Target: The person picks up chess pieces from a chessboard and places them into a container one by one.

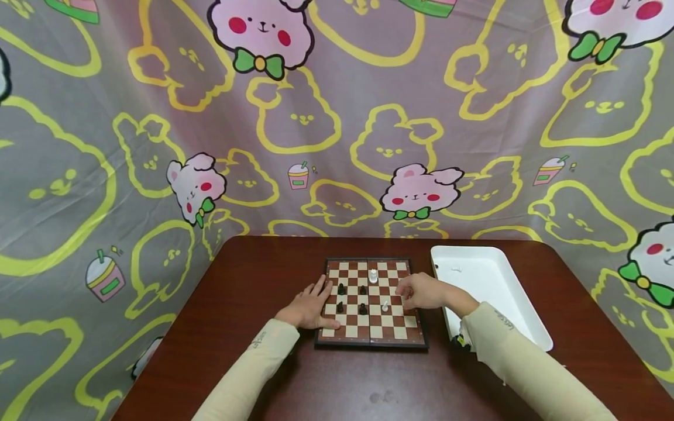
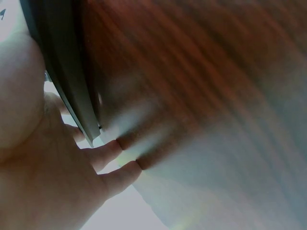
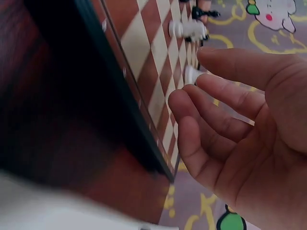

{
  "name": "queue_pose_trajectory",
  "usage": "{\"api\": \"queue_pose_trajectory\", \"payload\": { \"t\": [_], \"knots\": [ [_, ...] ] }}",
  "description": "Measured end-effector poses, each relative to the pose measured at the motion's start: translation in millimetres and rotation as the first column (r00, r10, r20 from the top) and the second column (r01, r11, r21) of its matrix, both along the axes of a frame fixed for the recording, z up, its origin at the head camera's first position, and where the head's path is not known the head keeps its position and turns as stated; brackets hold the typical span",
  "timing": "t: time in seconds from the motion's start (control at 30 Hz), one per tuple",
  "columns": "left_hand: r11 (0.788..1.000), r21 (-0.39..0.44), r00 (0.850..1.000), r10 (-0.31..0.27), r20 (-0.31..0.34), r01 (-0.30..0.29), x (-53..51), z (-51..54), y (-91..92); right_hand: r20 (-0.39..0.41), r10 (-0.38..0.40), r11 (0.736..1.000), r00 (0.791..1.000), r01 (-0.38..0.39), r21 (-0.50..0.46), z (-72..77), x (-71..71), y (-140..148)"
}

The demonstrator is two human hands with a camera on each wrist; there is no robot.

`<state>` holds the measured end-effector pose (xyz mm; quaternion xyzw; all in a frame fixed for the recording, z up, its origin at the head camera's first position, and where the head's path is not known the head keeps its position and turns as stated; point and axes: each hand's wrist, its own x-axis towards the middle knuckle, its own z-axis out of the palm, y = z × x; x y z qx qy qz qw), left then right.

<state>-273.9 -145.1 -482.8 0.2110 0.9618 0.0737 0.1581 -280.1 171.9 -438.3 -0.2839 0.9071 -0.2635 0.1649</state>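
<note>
A brown-and-cream chessboard [image 1: 387, 331] with a dark rim lies on the table. My left hand [image 1: 306, 307] rests spread over its left edge, with several fingers reaching past the rim [image 2: 72, 81] in the left wrist view. Over the right edge hovers my right hand [image 1: 421, 291], fingers loosely bent; the right wrist view shows a gap between thumb and forefinger and no piece gripped. Left of that hand stands a small white chess piece [image 1: 385, 306]. A larger white chess piece [image 1: 373, 276] stands farther back. Several black chess pieces [image 1: 363, 309] stand on the left half.
To the right of the board is a shallow white tray [image 1: 518, 304], partly under the right forearm, with a small white piece [image 1: 456, 269] lying in it. Dark reddish wood forms the table [image 1: 274, 257]. A patterned cloth [image 1: 337, 146] hangs behind and beside it.
</note>
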Motion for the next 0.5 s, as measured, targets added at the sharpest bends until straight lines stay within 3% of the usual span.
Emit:
{"api": "queue_pose_trajectory", "payload": {
  "t": [0.27,0.5],
  "knots": [
    [1.000,-0.002,1.000,-0.001,0.005,0.001,0.0,-2.0,-1.9,-0.005,0.075,0.997,0.997,-0.075,-0.003,-7.5,6.2,-22],
    [1.000,0.002,1.000,0.000,0.000,0.000,0.1,0.0,-0.7,-0.057,0.107,0.994,0.993,-0.108,-0.009,-16.6,4.7,-31]
  ]
}}
